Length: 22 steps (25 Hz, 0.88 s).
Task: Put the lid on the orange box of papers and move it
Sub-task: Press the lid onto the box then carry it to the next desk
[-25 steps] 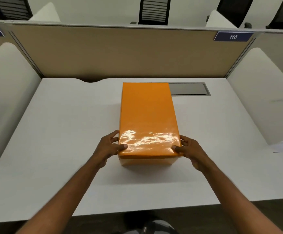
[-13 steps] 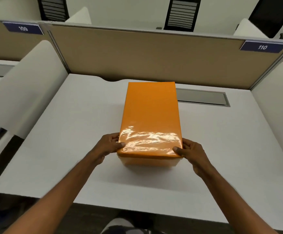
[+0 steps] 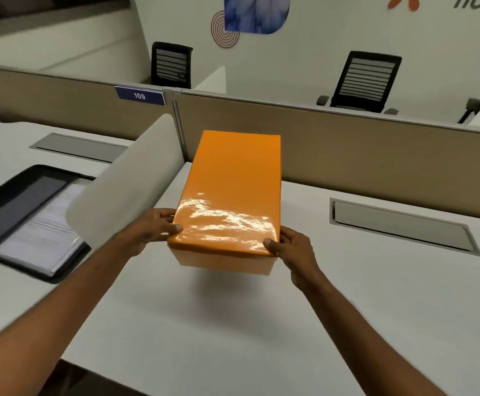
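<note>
Left hand (image 3: 154,228) and right hand (image 3: 291,248) squeeze orange box (image 3: 230,195) between them, lid on, lifted off bench (image 3: 376,295) so it moves.

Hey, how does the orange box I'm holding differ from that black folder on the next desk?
The orange box is closed, its lid on; the black folder lies open, showing printed pages. The box is held in the grip of the left hand and right hand, apparently lifted clear of the desk; the folder lies flat and untouched. The box is tall and glossy; the folder is thin and matte. Both are rectangular.
</note>
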Each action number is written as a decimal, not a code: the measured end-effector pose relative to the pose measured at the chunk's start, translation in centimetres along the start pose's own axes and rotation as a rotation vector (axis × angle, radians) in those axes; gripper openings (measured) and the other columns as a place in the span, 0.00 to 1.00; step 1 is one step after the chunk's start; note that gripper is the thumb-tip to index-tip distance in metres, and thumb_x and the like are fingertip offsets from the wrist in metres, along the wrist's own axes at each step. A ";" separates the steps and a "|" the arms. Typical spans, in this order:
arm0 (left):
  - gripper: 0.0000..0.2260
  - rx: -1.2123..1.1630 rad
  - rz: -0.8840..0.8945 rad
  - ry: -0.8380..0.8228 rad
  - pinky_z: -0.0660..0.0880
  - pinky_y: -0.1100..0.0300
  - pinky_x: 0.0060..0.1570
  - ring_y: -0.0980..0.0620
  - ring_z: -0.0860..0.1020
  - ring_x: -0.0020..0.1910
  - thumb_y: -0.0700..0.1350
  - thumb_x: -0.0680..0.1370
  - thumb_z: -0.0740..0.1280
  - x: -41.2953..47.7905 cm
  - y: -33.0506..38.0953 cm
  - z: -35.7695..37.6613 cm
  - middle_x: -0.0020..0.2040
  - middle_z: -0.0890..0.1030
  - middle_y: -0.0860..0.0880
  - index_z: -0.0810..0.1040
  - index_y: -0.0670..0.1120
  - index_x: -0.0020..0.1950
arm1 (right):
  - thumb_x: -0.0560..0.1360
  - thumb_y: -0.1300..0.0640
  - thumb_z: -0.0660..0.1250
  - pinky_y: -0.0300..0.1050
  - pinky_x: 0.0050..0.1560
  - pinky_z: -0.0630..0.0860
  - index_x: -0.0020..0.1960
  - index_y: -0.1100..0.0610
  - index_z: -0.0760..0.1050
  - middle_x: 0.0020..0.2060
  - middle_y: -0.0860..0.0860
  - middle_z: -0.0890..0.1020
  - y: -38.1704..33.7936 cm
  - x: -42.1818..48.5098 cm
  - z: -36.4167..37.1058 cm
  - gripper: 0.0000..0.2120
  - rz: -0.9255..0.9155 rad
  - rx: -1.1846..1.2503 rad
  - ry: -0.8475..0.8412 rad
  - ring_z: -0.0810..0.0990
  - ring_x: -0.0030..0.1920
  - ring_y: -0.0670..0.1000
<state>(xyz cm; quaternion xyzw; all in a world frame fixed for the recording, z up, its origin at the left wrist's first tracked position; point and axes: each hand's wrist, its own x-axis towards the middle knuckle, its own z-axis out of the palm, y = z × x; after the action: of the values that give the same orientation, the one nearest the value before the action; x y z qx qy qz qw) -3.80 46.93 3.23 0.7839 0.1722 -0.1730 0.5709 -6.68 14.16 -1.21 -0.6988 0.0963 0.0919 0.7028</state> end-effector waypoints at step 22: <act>0.22 0.360 0.081 0.257 0.68 0.39 0.70 0.32 0.70 0.71 0.32 0.79 0.58 21.0 -2.0 -12.2 0.72 0.71 0.30 0.65 0.32 0.74 | 0.79 0.57 0.70 0.46 0.60 0.79 0.69 0.58 0.75 0.59 0.51 0.84 1.3 17.7 20.3 0.19 -0.024 -0.263 0.027 0.82 0.62 0.55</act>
<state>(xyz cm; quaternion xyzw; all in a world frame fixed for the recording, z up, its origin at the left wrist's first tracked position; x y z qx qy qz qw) 14.67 60.67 -4.72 0.8951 0.1781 -0.0764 0.4015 10.20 34.42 -7.07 -0.7871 0.0846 0.0857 0.6050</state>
